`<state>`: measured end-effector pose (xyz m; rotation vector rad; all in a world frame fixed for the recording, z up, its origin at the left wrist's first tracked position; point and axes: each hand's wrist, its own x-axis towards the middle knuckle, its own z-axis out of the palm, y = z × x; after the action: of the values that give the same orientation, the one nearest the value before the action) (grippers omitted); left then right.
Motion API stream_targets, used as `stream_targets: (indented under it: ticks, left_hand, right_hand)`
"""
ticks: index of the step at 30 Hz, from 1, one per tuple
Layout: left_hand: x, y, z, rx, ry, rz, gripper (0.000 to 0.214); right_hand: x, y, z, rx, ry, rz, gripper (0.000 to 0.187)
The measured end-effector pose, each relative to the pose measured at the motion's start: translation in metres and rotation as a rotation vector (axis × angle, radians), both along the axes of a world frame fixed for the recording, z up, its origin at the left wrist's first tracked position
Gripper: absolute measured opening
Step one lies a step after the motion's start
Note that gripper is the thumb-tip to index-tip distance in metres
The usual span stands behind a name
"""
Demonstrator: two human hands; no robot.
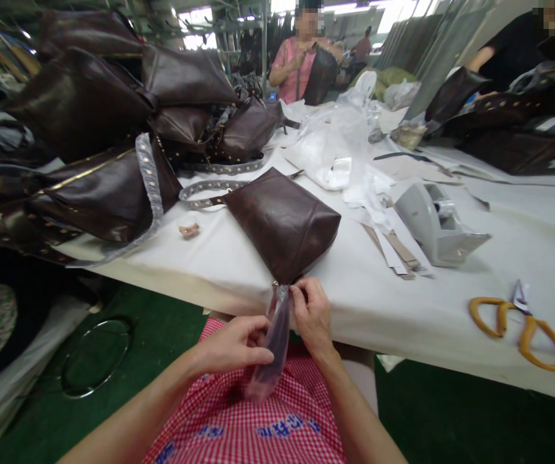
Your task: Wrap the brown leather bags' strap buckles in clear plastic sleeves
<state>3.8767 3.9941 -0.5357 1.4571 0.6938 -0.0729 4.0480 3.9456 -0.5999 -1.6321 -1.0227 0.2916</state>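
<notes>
A dark brown leather bag (284, 222) lies on the white-covered table, one corner at the table's front edge. From that corner hangs a see-through plastic sleeve (277, 341), which reaches down over my checked apron (258, 425). My right hand (313, 316) pinches the sleeve's top end, right beside the bag's corner. Lower down, my left hand (238, 341) has its fingers closed around the sleeve's left side. Whether anything lies inside the sleeve is hard to make out. A studded strap (204, 193) wrapped in plastic trails from the bag's far left corner.
Several brown bags (84, 103) are piled at the left. A grey tape dispenser (439, 222) and orange-handled scissors (521, 322) lie to the right, with paper strips (396, 248) and plastic bags (332, 145) behind. One person (301, 64) works across the table, another sleeve (509, 51) far right.
</notes>
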Motion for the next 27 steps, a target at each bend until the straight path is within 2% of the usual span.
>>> stream_targets:
  ticks: [3,6,8,12,14,19,22,27]
  left_hand:
    - [0.001,-0.004,-0.015,-0.13,-0.096,0.083,0.029]
    - [-0.001,-0.01,-0.024,-0.142,-0.101,0.11,0.037]
    - [-0.005,-0.016,-0.025,-0.15,-0.085,0.104,0.038]
    - [-0.016,-0.024,-0.021,-0.381,-0.145,0.158,0.039]
    - [-0.02,-0.024,-0.02,-0.427,-0.155,0.197,0.04]
    - [-0.022,-0.027,-0.021,-0.383,-0.159,0.18,0.041]
    - [-0.019,-0.033,-0.02,-0.263,-0.157,0.176,0.036]
    - [-0.006,-0.046,-0.017,-0.072,-0.081,0.274,0.028]
  right_hand:
    - [0.003,0.005,0.002,-0.04,-0.001,-0.018,0.018]
    - [0.005,0.007,0.002,-0.072,0.007,-0.027,0.02]
    - [0.006,0.008,0.001,-0.082,0.02,-0.026,0.02]
    - [0.009,0.01,-0.004,-0.108,0.084,-0.011,0.024]
    - [0.009,0.012,-0.007,-0.124,0.118,0.0,0.026]
    - [0.008,0.015,-0.008,-0.131,0.103,-0.013,0.029]
    - [0.008,0.014,-0.002,-0.094,0.02,-0.043,0.025]
    - [0.006,0.015,0.007,-0.033,-0.107,-0.06,0.021]
